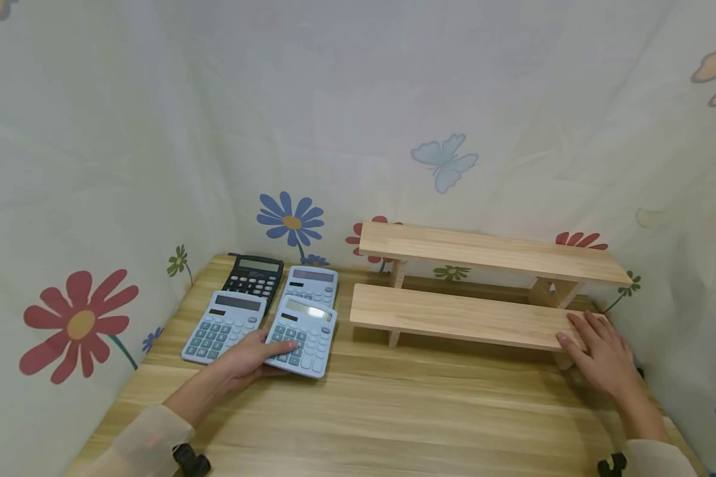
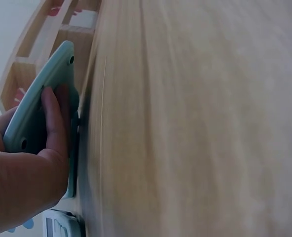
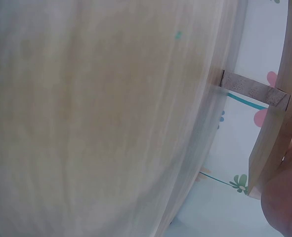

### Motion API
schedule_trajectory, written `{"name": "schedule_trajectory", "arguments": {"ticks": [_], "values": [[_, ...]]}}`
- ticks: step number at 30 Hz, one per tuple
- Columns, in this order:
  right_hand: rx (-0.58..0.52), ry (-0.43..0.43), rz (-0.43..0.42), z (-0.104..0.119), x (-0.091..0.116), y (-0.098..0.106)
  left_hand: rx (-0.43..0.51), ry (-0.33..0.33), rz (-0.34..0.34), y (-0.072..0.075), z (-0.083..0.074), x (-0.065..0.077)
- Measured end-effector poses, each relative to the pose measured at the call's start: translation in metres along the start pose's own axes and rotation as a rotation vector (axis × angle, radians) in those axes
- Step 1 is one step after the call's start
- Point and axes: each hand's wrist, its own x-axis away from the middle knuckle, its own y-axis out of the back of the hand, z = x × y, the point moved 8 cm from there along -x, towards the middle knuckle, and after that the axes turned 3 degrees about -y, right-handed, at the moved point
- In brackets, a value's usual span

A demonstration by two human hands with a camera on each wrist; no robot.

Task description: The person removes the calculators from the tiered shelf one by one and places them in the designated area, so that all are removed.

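My left hand point(image 1: 247, 360) grips a light-blue calculator point(image 1: 310, 339), thumb over its keys and fingers beneath. The left wrist view shows the underside of this calculator point(image 2: 62, 64), tilted up, with the fingers point(image 2: 54, 118) against it. Behind and beside it are another light-blue calculator point(image 1: 229, 324), a further one point(image 1: 317, 279) partly covered by the held one, and a black calculator point(image 1: 256, 275). My right hand point(image 1: 602, 354) rests on the right end of the lower board point(image 1: 453, 317) of a two-tier wooden stand, fingers spread on top.
The stand's upper board point(image 1: 489, 252) rises behind the lower one on wooden supports point(image 1: 394, 271). All of this is on a wood-grain table point(image 1: 394, 424). A fabric backdrop point(image 1: 358, 119) with printed flowers and butterflies encloses the back and sides.
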Motion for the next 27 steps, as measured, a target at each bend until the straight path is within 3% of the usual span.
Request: {"name": "schedule_trajectory", "arguments": {"ticks": [9,15,23,27], "values": [[-0.006,0.003,-0.009,0.003,0.001,0.001,0.015,0.013,-0.006,0.000,0.003,0.002],[-0.003,-0.006,0.008,0.002,-0.003,0.001,-0.051,0.015,-0.021,0.005,0.001,0.003],[0.010,-0.010,0.020,0.002,-0.003,0.001,-0.322,-0.022,-0.092,0.008,-0.007,0.008],[0.009,-0.016,0.021,0.004,-0.001,0.001,-0.499,-0.033,-0.173,0.016,-0.011,0.011]]}}
